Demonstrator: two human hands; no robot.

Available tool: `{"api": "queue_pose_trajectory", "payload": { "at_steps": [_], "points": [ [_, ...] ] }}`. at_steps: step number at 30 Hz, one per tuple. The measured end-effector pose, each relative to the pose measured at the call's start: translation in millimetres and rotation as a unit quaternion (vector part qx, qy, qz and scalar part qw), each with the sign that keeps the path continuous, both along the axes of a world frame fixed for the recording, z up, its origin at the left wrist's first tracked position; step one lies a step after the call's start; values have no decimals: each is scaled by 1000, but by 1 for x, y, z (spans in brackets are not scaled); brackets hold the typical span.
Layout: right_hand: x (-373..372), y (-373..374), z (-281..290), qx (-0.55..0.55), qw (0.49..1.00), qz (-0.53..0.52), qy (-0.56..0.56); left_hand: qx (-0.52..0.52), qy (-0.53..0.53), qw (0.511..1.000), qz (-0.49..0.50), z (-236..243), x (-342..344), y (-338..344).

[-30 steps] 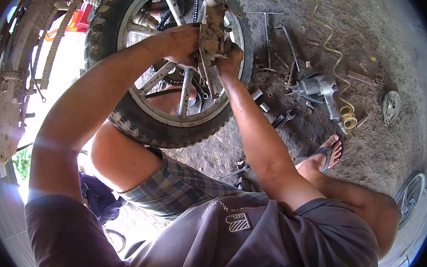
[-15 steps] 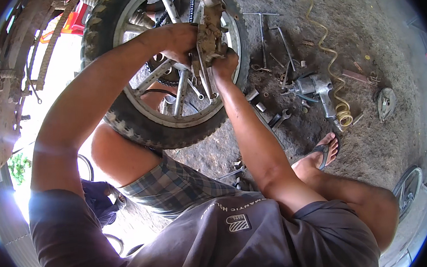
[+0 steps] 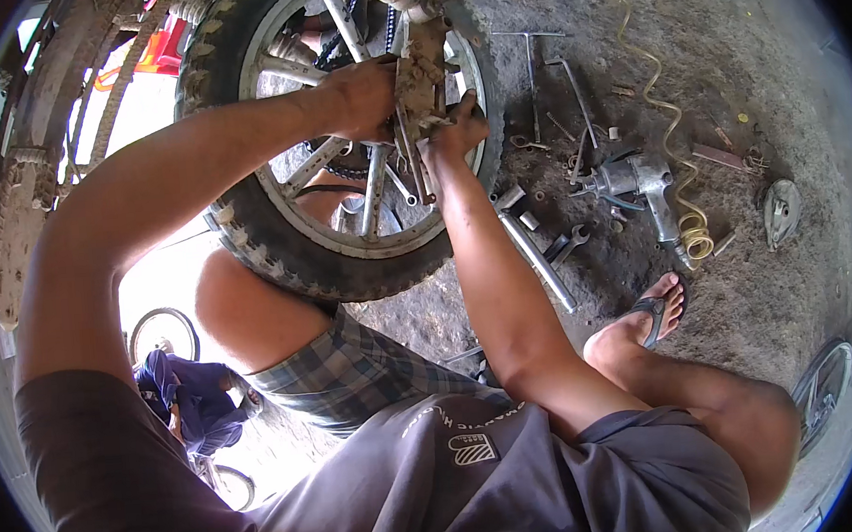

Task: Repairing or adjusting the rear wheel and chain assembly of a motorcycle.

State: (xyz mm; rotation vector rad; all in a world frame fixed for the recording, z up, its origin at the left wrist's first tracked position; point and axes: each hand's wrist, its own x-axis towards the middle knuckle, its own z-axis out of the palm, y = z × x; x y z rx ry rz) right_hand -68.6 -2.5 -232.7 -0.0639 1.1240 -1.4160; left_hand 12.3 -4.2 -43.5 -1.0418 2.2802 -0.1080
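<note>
A motorcycle wheel (image 3: 340, 282) with a knobbly tyre and pale spokes stands before me. Across its hub side runs a mud-caked metal arm (image 3: 422, 61). My left hand (image 3: 365, 101) presses against the arm's left side, its fingers curled behind and partly hidden. On the other side, my right hand (image 3: 457, 131) is bent round the arm's lower end with its thumb raised; what it grips is hidden. Below and between the hands hangs a narrow metal bar (image 3: 416, 162), with the ring end of what looks like a spanner (image 3: 410, 198) beside it. A chain (image 3: 391, 29) shows behind the spokes.
On the dirty floor to the right lie an air impact wrench (image 3: 640, 181) with a coiled yellow hose (image 3: 645, 54), a T-handle wrench (image 3: 532, 78), an open-end spanner (image 3: 574, 242), a long metal tube (image 3: 538, 262) and a round metal part (image 3: 780, 212). Another person (image 3: 191, 399) is at lower left.
My view has shifted slightly, so the wheel sits lower and farther right. My left elbow has swung outward to the left. Both hands stay at the muddy arm, the right thumb now raised.
</note>
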Motion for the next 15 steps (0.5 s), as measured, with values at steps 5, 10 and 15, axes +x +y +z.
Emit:
{"api": "queue_pose_trajectory", "payload": {
  "at_steps": [5,10,15],
  "points": [
    [-2,0,-6,-73,995,47,44,-81,78,993,-25,-11,-1,12],
    [-4,-8,-3,-104,988,72,85,-59,68,993,74,-13,-3,18],
    [-7,-22,-11,-163,981,92,54,-109,114,987,17,-21,-5,25]
  ]
}}
